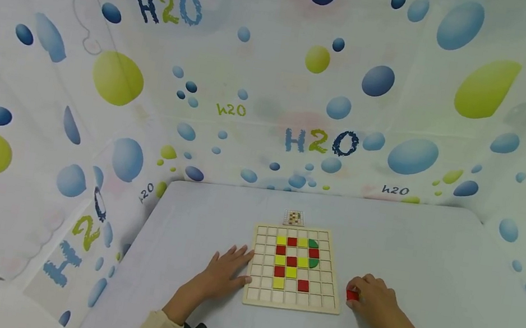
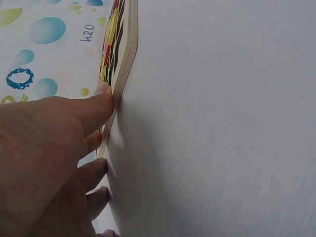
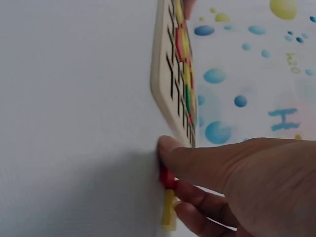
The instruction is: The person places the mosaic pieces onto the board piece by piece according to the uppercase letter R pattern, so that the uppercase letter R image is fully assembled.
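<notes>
A square wooden grid board (image 1: 257, 294) lies on the table, with red, yellow and green tiles set in some of its cells. Its two green pieces have rounded sides. At the left edge of the board, my left hand (image 1: 221, 274) rests with fingers spread, thumb and fingertips touching the rim. My right hand (image 1: 376, 306), just off the board's lower right side, pinches a red tile (image 1: 352, 295) between thumb and fingers. In the right wrist view a yellow piece (image 3: 168, 207) shows beside the red one, near the fingertips; whether it is held cannot be told.
A small pattern card (image 1: 294, 218) lies against the board's far edge. White cloth covers the table (image 1: 184, 214). Behind it hangs a white curtain (image 1: 268, 63) printed with blue and green drops and lettering.
</notes>
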A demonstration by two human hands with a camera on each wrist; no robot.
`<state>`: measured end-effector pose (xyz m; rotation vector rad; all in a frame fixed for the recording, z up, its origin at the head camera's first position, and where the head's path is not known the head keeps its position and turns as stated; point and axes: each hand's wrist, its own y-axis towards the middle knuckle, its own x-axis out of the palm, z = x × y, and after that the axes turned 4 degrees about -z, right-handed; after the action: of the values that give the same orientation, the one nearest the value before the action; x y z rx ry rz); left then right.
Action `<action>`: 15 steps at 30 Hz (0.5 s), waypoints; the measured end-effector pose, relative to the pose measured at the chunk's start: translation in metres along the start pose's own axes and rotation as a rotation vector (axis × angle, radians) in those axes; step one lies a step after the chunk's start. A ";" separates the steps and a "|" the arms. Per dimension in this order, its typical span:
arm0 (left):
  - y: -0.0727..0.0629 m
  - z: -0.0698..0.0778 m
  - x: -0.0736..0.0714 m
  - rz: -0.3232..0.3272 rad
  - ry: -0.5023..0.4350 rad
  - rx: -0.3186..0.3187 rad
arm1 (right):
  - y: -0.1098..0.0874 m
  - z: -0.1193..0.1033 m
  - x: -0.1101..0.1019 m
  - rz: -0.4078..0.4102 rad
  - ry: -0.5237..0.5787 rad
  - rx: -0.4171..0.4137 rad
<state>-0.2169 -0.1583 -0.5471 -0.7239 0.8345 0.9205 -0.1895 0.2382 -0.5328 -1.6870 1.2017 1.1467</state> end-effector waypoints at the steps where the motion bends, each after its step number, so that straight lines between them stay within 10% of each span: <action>1: 0.000 0.000 0.000 0.000 -0.001 0.000 | 0.001 0.001 0.000 0.005 -0.001 -0.002; 15: -0.003 0.001 -0.002 -0.014 0.003 -0.010 | 0.018 0.003 0.007 0.099 0.096 0.020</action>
<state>-0.2151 -0.1593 -0.5443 -0.7393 0.8275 0.9122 -0.2066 0.2338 -0.5416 -1.7001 1.3655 1.1200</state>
